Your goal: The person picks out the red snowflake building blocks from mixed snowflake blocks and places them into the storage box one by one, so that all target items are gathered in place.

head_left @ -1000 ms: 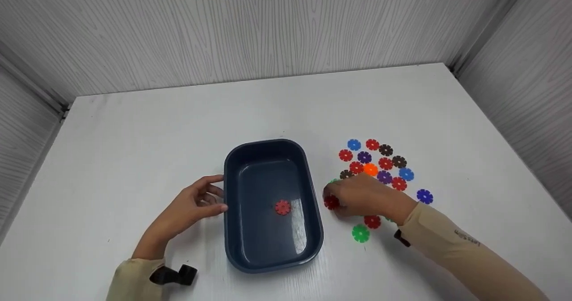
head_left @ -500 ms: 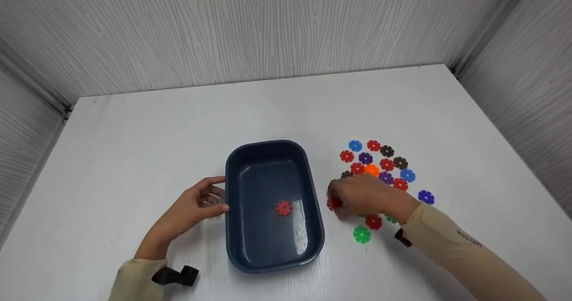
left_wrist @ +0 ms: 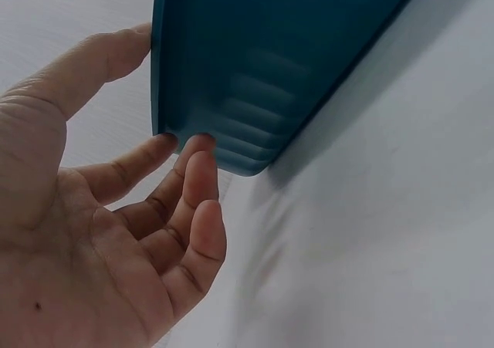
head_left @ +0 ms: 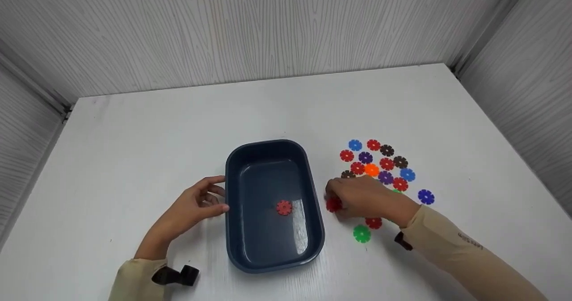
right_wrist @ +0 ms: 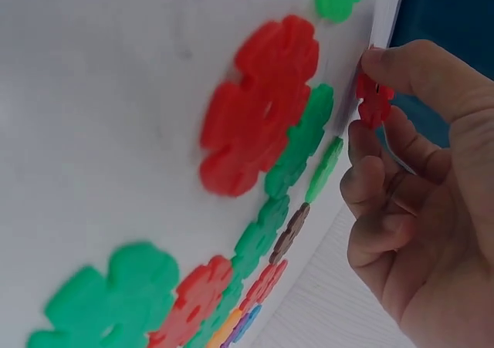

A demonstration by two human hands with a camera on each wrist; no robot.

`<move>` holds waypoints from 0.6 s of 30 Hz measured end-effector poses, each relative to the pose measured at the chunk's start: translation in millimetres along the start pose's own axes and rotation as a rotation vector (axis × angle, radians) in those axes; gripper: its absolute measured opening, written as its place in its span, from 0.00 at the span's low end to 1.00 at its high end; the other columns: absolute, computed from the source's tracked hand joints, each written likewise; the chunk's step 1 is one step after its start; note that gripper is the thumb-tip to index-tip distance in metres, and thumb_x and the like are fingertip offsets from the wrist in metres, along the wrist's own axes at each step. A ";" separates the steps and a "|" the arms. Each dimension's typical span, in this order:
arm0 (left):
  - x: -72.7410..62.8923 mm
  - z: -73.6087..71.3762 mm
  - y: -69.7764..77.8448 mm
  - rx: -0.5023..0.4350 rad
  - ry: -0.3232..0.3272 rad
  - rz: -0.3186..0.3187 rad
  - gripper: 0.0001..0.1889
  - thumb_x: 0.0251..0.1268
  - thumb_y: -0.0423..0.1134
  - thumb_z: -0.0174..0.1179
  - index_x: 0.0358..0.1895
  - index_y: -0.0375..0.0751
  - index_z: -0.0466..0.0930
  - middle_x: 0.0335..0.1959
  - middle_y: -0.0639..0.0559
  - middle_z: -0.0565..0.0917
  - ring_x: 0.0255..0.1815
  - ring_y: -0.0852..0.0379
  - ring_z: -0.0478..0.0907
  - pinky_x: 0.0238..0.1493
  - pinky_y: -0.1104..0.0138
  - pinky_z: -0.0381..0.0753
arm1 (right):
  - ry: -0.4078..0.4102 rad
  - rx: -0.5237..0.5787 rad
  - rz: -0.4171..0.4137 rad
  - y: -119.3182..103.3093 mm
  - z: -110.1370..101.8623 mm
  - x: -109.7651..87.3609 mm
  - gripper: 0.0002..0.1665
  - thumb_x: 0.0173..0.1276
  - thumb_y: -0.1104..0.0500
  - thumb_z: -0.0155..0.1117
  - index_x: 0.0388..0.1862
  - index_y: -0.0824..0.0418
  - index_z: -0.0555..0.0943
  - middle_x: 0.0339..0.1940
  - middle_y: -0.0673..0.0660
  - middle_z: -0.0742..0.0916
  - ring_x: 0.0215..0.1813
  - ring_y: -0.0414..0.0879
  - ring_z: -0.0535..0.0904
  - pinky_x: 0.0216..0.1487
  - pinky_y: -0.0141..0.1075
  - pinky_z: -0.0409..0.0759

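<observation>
A red notched plastic disc (head_left: 333, 204), like a snowflake building piece, is pinched between the thumb and fingers of my right hand (head_left: 357, 196), just right of the dark blue rectangular tub (head_left: 273, 265). In the right wrist view the pinched disc (right_wrist: 374, 101) is partly covered by the thumb. My left hand (head_left: 190, 209) touches the tub's left side with thumb and index fingertips; its other fingers bend loosely below the rim, as the left wrist view shows. Inside the tub lies one red disc (head_left: 284, 208). More discs spread beneath and beyond my right hand, some hidden by it.
Several discs lie flat on the white table (head_left: 147, 135) at right, among them an orange disc (head_left: 372, 169), a blue disc (head_left: 426, 197) and a green disc (head_left: 362, 233). Pale wood-grain panels (head_left: 277, 28) border the table at the back and sides.
The right hand has shifted and turned very slightly, still pinching the red disc. The left hand and tub hold the same position relative to each other.
</observation>
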State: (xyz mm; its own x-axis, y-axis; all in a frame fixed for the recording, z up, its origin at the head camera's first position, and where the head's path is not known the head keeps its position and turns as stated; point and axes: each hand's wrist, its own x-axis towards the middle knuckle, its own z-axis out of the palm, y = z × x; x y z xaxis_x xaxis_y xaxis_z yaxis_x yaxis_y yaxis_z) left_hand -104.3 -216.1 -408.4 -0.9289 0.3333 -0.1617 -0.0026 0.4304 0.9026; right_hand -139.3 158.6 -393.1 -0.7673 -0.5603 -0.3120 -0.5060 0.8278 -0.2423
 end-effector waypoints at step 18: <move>-2.4 -0.8 2.2 -0.031 -0.027 0.004 0.35 0.62 0.40 0.65 0.71 0.38 0.62 0.55 0.37 0.76 0.44 0.54 0.77 0.40 0.69 0.79 | 0.067 -0.050 -0.164 8.2 5.4 -8.8 0.26 0.58 0.58 0.73 0.57 0.53 0.80 0.47 0.53 0.87 0.45 0.48 0.82 0.45 0.40 0.84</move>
State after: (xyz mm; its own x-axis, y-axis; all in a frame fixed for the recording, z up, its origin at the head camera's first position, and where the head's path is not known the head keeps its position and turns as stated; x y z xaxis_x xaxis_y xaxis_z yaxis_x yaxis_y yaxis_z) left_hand -102.4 -216.6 -405.7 -0.9184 0.3580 -0.1686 -0.0111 0.4028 0.9152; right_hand -134.6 170.2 -397.3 -0.6964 -0.6864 -0.2094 -0.6444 0.7265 -0.2386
